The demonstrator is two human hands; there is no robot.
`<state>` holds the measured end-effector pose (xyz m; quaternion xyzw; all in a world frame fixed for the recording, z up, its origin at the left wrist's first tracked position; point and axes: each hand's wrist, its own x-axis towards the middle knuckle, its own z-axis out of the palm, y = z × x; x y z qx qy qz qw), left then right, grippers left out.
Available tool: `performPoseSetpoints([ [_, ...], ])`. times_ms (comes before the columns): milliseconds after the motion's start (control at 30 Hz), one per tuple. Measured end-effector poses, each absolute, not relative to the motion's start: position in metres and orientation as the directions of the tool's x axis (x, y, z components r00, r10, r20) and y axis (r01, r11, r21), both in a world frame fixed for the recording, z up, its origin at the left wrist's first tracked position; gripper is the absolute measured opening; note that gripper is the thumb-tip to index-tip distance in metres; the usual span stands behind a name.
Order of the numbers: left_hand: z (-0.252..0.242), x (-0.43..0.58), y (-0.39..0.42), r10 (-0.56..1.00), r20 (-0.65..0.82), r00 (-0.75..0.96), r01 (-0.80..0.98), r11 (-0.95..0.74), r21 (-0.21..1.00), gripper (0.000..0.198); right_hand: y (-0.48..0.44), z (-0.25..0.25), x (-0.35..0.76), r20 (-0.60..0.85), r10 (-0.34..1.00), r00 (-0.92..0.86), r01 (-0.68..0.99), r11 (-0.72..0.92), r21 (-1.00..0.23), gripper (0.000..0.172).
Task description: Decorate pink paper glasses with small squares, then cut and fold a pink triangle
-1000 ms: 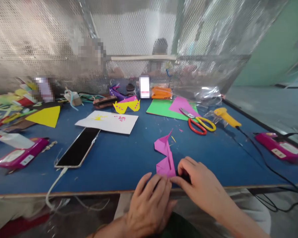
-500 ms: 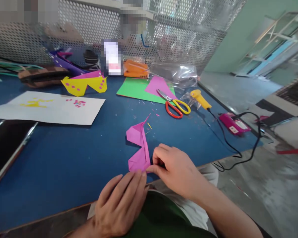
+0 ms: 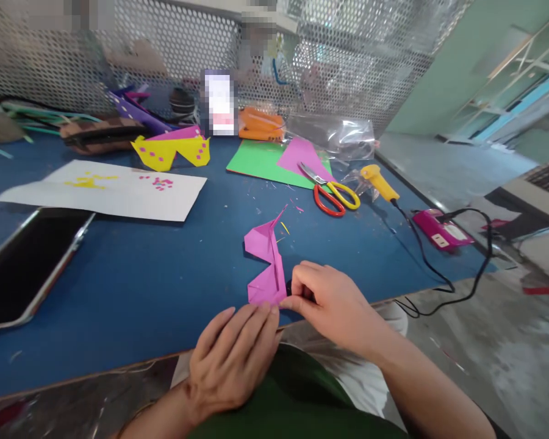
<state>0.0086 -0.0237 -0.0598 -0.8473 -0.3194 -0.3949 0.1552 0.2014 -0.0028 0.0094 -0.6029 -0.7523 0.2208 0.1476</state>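
A folded pink paper piece [image 3: 265,283] with a V-shaped notch lies on the blue table near its front edge. It has two pointed lobes on its left side and a narrow folded strip along its right side. My left hand [image 3: 238,350] lies with its fingers stretched out, the tips pressing on the paper's near edge. At the near right corner, my right hand [image 3: 327,305] pinches the paper between thumb and curled fingers. The fingertips of the right hand are partly hidden. Small pink and yellow paper scraps [image 3: 284,228] lie beyond the paper.
Scissors [image 3: 333,195] with red and yellow handles rest near green sheets [image 3: 256,161]. A yellow glue gun [image 3: 379,182] lies at right, near a magenta power socket [image 3: 441,230]. Left are a white sheet [image 3: 132,198], a dark phone [image 3: 36,262] and a yellow paper mask [image 3: 158,152].
The view has shifted, so the table's things appear farther right and slightly higher. Both hands stay at the same places on the pink paper, which looks unchanged.
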Motion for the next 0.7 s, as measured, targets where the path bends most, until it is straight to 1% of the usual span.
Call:
performPoseSetpoints([
  [133,-0.056,0.01,-0.028,0.489,0.76,0.429,0.685,-0.724,0.079,0.021,-0.003,0.007,0.201,-0.019,0.974,-0.226,0.815,0.178,-0.551,0.028],
  [267,-0.057,0.014,-0.029,0.492,0.792,0.361,0.694,-0.71,0.124,0.02,-0.004,-0.001,0.196,0.05,0.984,-0.172,0.85,0.173,-0.497,0.029],
  [300,-0.059,0.014,-0.027,0.48,0.809,0.339,0.703,-0.701,0.122,0.021,-0.004,-0.004,0.195,0.065,0.984,-0.165,0.86,0.176,-0.479,0.029],
  [400,-0.065,0.014,-0.023,0.409,0.848,0.338,0.711,-0.701,0.055,0.021,-0.003,-0.013,0.193,0.116,0.976,-0.182,0.886,0.214,-0.411,0.027],
  [467,-0.067,0.014,-0.022,0.391,0.854,0.344,0.72,-0.693,0.028,0.021,-0.002,-0.017,0.193,0.156,0.965,-0.212,0.892,0.256,-0.372,0.025],
  [633,-0.067,0.017,-0.025,0.423,0.842,0.336,0.725,-0.686,0.056,0.019,-0.004,-0.02,0.196,0.224,0.93,-0.29,0.888,0.349,-0.298,0.024],
  [700,-0.066,0.018,-0.025,0.402,0.847,0.347,0.713,-0.7,0.04,0.019,-0.004,-0.02,0.195,0.229,0.924,-0.305,0.888,0.363,-0.284,0.025],
])
